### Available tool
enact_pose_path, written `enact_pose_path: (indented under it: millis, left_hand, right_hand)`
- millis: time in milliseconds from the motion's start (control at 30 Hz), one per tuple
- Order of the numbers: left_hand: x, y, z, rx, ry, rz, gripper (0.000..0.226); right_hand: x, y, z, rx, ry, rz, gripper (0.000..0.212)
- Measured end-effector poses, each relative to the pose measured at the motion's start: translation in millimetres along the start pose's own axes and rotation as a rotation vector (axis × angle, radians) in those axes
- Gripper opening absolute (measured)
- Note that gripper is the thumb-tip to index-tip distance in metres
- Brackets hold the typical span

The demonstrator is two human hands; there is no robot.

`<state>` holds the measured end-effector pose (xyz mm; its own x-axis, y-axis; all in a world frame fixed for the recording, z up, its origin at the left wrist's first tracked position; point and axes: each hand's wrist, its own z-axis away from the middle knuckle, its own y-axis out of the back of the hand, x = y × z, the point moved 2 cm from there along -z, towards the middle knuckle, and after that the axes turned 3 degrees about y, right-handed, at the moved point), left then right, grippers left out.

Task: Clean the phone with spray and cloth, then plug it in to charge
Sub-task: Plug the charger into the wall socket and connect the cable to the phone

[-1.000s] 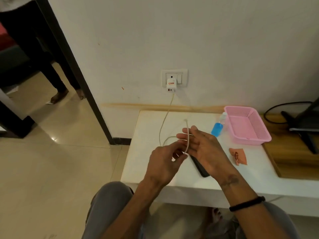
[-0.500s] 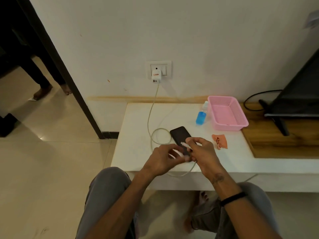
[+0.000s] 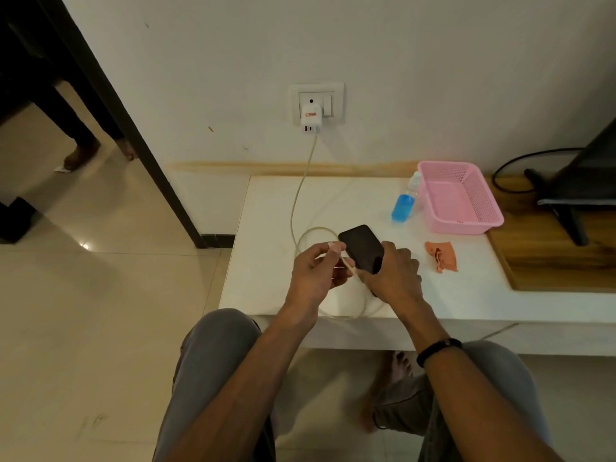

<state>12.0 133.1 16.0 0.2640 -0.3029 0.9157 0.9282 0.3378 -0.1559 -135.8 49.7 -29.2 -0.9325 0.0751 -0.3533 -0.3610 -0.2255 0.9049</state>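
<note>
Two hands meet over the phone [image 3: 361,247], which you hold a little above the white table [image 3: 266,208] near the middle of its front edge, dark face up and tilted, its far end pointing toward the wall. Your right hand [image 3: 393,278] wraps around the phone's near end, fingers curled over its right side. Your left hand [image 3: 316,271] pinches the free end of the white charging cable [image 3: 301,188] between thumb and fingertips, the connector just beside the phone's left edge; whether the plug touches the phone you cannot tell from here. From your left hand the cable loops on the table behind and below your hands, sagging over the front edge, then runs up off the back edge to the white charger [image 3: 310,119] seated in the wall socket [image 3: 316,101].

Toward the right, the orange cloth [image 3: 441,256] lies crumpled on the table, just apart from your right hand. Farther back sits the blue spray bottle [image 3: 403,205], lying against the left wall of the pink basket [image 3: 430,195], which sits near the table's back right area. Beyond the basket a wooden board [image 3: 550,258] carries the dark stand of a screen [image 3: 580,181]. A black band [image 3: 438,350] circles your right wrist.
</note>
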Motion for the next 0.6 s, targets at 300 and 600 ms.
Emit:
enact_pose_path:
  millis: [300,600]
  left_hand:
    - [-9,5,2,0.018,-0.129,-0.45,0.024]
    - [-10,-5,18,-0.044,-0.283,-0.572,0.021]
  right_hand:
    - [1,-14,-1,-0.118,-0.139,-0.138,0.112]
    - [0,10,39,-0.485,-0.431,-1.838,0.073]
